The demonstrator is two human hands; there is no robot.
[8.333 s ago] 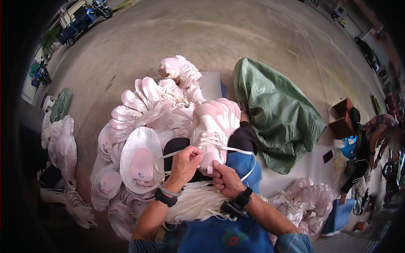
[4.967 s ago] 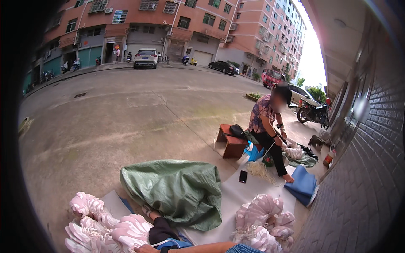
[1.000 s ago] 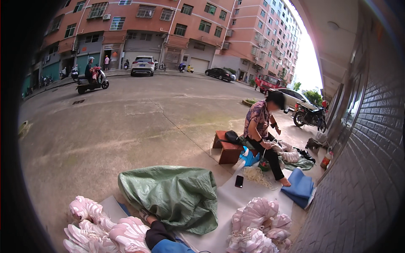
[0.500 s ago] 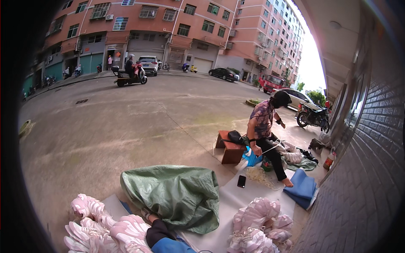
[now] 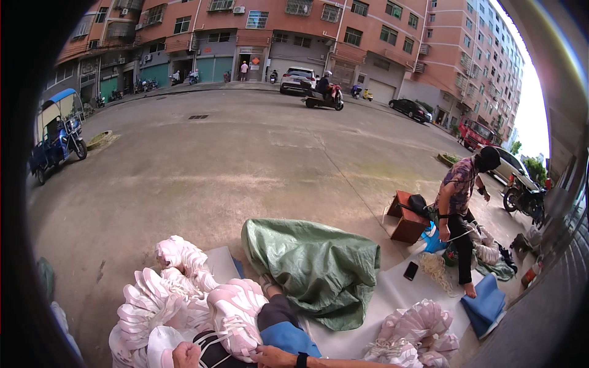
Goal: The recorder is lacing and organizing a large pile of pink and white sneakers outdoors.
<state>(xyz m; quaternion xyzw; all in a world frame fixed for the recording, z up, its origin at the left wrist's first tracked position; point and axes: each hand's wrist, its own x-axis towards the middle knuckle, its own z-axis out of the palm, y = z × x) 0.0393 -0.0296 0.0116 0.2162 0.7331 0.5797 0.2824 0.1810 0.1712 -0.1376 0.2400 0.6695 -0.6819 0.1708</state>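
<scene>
At the lower edge, the left hand point(image 5: 183, 354) is clenched, seemingly on white cord, though the rim cuts it off. The right hand point(image 5: 274, 356) lies just beside it, its fingers resting against a pink-and-white shoe upper point(image 5: 236, 316) on the lap; whether they grasp it I cannot tell. A large heap of pink uppers point(image 5: 165, 288) to the left suggests much work remains; a second pile point(image 5: 417, 328) lies to the right. Beyond the knee, a green tarp point(image 5: 313, 270) covers the mat. Farther off, another person point(image 5: 460, 214) bends beside a wooden stool point(image 5: 406, 219), and a scooter point(image 5: 322, 97) crosses the street.
</scene>
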